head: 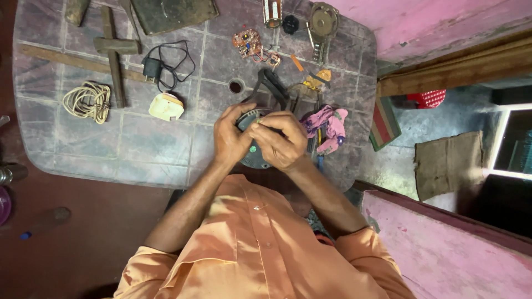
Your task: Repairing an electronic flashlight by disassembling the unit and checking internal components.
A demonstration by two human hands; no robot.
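Both hands, L hand (231, 137) & R hand (280, 139), grip round dark motor part (250, 158).

Head view, straight down, close overhead.

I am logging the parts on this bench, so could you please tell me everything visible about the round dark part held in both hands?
The round dark part looks like a grey-black disc-shaped housing, probably plastic or metal, with a small green spot near its lower edge. The left hand and the right hand grip it from both sides above the table, hiding most of its face. Its lower rim shows between the wrists.
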